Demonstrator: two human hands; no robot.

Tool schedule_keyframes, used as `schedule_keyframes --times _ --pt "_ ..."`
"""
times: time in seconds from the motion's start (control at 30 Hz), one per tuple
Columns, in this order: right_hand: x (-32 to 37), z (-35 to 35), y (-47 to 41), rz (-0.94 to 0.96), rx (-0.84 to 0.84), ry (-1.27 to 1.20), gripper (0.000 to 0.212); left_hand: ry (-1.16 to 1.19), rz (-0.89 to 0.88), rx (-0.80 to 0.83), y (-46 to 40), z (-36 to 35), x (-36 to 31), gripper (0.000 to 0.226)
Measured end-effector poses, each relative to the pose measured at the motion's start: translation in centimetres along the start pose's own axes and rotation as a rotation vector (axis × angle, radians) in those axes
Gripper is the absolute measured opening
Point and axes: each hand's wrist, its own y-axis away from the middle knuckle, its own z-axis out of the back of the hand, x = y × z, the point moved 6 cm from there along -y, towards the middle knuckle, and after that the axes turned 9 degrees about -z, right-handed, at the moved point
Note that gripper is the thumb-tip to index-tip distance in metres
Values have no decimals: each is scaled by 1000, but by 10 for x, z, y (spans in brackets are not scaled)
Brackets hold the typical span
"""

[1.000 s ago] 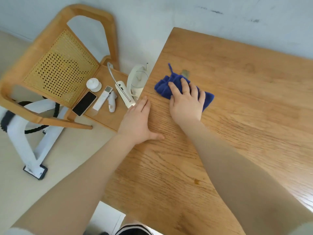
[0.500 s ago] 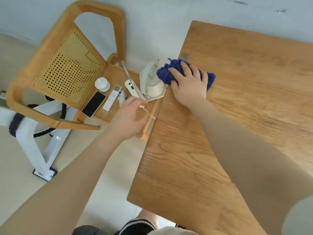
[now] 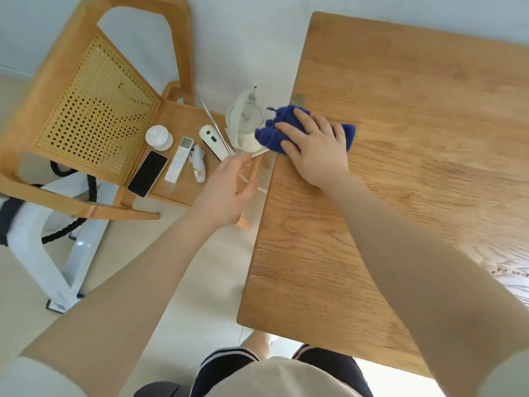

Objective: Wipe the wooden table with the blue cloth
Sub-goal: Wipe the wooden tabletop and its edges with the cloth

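— Wicker first: what sits beyond the left fingertips?

— A wooden chair [image 3: 94,116] with a cane back, its seat carrying a white round cap [image 3: 158,136], a dark phone [image 3: 147,173], a slim white remote [image 3: 179,160] and a small white handheld gadget [image 3: 200,167]. A longer white device [image 3: 214,141] and a white jug-like appliance [image 3: 245,123] lie just past the left hand [image 3: 227,187].

— And that hand itself?

— It hangs off the table's left edge, above the chair seat, fingers loosely extended. A thin pale strip crosses beneath them; whether they pinch it, I cannot tell.

— Then the cloth?

— The blue cloth [image 3: 274,133] is bunched at the left edge of the wooden table [image 3: 415,138], partly spilling over the side. The right hand [image 3: 315,150] lies flat on it, fingers spread and nearly straight, pressing down rather than clutching.

— So how should this stroke go?

— My judgement: the wipe is at its leftmost reach. Keep the palm flat so the whole cloth bears on the grain, and don't let the overhanging bunch brush the appliance just beyond the fingertips. From here the sensible stroke is back to the right, overlapping the last band, since most of the tabletop lies on that side of the fingers.
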Motion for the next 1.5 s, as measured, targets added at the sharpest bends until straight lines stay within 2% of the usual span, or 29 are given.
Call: schedule_keyframes --times 0.1,0.3,0.37,0.43,0.5,0.6,0.67,0.73,0.8,0.87,1.03,1.13,1.2,1.33,1.4,1.5 --pt "4 2 6 -2 -52 -17 41 -7 -7 14 7 0 1 44" --pt "22 -16 124 370 -17 58 42 -66 -92 118 23 -6 6 34" --pt "18 -18 126 395 30 93 42 -97 -122 159 30 -10 2 35" --pt "8 -12 105 282 6 75 44 -108 -160 168 36 -12 -4 41" --pt "-5 -5 80 85 -11 44 45 -87 -156 151 43 -12 -9 51" --pt "-23 -3 75 -107 -43 55 42 -161 -176 239 55 -25 -18 81" --pt "-20 -1 107 -92 -123 55 44 -364 -199 375 58 -43 -21 109" --pt "-9 -7 149 7 -151 33 43 -518 -192 410 56 -52 -18 124" --pt "-4 -15 175 92 -124 30 40 -589 -191 384 53 -53 -17 126" --pt "-7 -17 171 96 -91 39 39 -620 -195 380 53 -53 -20 126" --pt "-15 -9 105 -15 -40 109 43 -647 -125 397 50 -54 -30 130" --pt "-13 -8 103 -81 -77 95 41 -667 -110 411 52 -54 -33 130" --pt "-7 -11 130 -17 -111 92 43 -638 -99 432 54 -54 -31 127" --pt "-8 -20 165 110 -41 57 45 -558 -61 470 57 -55 -28 124" --pt "-15 -16 150 51 -47 40 46 -562 -61 445 56 -54 -30 124" --pt "-31 -7 113 -141 -98 25 45 -640 -90 416 54 -54 -32 126"
